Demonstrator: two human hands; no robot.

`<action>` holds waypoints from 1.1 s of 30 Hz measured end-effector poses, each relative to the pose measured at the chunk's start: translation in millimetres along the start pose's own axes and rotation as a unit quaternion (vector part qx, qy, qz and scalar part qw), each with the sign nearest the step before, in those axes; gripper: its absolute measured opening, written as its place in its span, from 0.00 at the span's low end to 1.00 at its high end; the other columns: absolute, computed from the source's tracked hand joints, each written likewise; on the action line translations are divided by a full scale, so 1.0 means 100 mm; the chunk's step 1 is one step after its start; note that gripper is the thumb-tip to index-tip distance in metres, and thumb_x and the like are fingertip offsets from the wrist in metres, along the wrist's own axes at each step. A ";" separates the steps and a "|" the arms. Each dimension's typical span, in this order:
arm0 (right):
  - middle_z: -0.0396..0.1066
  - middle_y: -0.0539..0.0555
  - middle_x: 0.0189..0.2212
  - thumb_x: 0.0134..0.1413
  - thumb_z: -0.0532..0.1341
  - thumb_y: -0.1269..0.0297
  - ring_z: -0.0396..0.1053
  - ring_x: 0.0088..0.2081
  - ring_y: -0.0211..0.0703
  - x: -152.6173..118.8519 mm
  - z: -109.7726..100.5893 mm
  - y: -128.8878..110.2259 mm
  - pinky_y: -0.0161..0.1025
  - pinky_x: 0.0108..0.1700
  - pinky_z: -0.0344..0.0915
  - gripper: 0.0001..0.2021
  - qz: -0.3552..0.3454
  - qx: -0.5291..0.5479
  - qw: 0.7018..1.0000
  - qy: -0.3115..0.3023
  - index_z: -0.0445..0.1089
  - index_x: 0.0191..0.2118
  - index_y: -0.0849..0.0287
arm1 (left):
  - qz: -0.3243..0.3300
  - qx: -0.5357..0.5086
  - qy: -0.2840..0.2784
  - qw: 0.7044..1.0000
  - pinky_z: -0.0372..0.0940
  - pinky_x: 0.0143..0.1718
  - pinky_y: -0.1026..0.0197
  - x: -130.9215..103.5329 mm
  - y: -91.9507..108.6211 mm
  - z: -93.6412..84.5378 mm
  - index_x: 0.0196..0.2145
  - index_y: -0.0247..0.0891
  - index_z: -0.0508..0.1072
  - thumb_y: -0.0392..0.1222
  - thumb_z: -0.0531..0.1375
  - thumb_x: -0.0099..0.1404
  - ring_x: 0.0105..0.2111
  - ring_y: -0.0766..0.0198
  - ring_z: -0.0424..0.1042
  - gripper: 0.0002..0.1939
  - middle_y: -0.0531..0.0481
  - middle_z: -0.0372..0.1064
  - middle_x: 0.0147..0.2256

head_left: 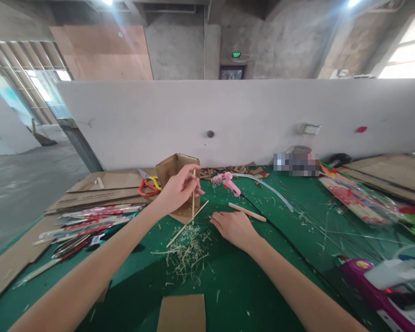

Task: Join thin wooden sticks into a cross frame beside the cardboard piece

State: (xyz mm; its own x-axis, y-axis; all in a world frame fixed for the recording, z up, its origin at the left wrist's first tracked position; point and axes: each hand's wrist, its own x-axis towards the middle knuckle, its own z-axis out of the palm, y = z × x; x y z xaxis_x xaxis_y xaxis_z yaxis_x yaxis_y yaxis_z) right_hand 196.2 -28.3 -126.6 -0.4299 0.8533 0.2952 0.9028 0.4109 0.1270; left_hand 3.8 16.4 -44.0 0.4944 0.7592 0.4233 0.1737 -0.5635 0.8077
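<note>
A thin wooden stick [193,203] stands nearly upright in the fingers of my left hand [182,186], in front of an open cardboard box [169,170]. My right hand [233,227] is low over the green table, its fingers bent together; whatever its fingertips touch is too small to make out. Between and below the hands lies a heap of fine wood shavings [190,253], with another thin stick [176,236] slanting across its upper edge. A thicker wooden rod [249,212] rests just beyond my right hand. The pink glue gun [227,182] lies farther back.
Red and yellow scissors [148,186] and wrapped packets [90,221] are at left. A cardboard square [182,313] lies at the front edge. The glue gun's black cable runs right, towards a purple power strip [373,286]. A white partition [249,115] stands behind.
</note>
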 end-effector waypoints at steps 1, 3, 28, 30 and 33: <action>0.71 0.51 0.26 0.63 0.41 0.56 0.67 0.26 0.36 0.00 0.01 0.00 0.33 0.27 0.48 0.19 -0.002 -0.003 1.000 0.003 0.65 0.33 0.56 | -0.001 0.004 0.000 1.000 0.71 0.33 0.61 0.00 0.00 0.00 0.51 0.42 0.57 0.43 0.49 0.66 0.31 0.63 0.73 0.16 0.51 0.63 0.30; 0.71 0.52 0.27 0.63 0.40 0.57 0.67 0.26 0.36 0.01 0.01 0.00 0.33 0.28 0.48 0.19 0.005 -0.012 1.000 0.019 0.65 0.34 0.57 | -0.004 0.005 -0.001 1.000 0.71 0.33 0.61 0.00 0.00 -0.01 0.51 0.42 0.57 0.42 0.48 0.66 0.32 0.63 0.73 0.16 0.51 0.63 0.31; 0.72 0.53 0.27 0.63 0.40 0.57 0.68 0.28 0.38 0.06 0.06 -0.05 0.33 0.27 0.49 0.19 -0.006 -0.010 1.000 -0.010 0.65 0.34 0.57 | -0.008 -0.005 0.010 1.000 0.72 0.34 0.57 0.02 -0.05 -0.01 0.54 0.41 0.55 0.44 0.47 0.67 0.32 0.63 0.73 0.19 0.48 0.65 0.33; 0.72 0.53 0.28 0.63 0.40 0.57 0.68 0.28 0.38 0.07 0.05 -0.04 0.33 0.28 0.50 0.19 0.002 -0.009 1.000 0.006 0.65 0.35 0.57 | -0.008 -0.006 0.010 1.000 0.72 0.34 0.57 0.02 -0.05 -0.01 0.55 0.41 0.55 0.44 0.47 0.67 0.32 0.62 0.73 0.19 0.48 0.65 0.33; 0.72 0.53 0.28 0.63 0.39 0.58 0.68 0.27 0.38 0.07 0.04 -0.04 0.32 0.29 0.51 0.20 0.025 -0.011 0.999 0.018 0.65 0.37 0.57 | -0.005 -0.007 0.007 1.000 0.72 0.34 0.57 0.01 -0.04 -0.01 0.54 0.41 0.55 0.43 0.47 0.67 0.32 0.62 0.73 0.19 0.48 0.65 0.33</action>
State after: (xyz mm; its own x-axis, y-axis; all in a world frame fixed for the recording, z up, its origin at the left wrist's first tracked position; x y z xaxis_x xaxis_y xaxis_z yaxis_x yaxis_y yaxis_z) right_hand 189.1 -22.5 -129.1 -0.3835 0.8604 0.3357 0.9235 0.3606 0.1309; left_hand 2.7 19.9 -46.4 0.4807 0.7690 0.4214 0.1663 -0.5518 0.8172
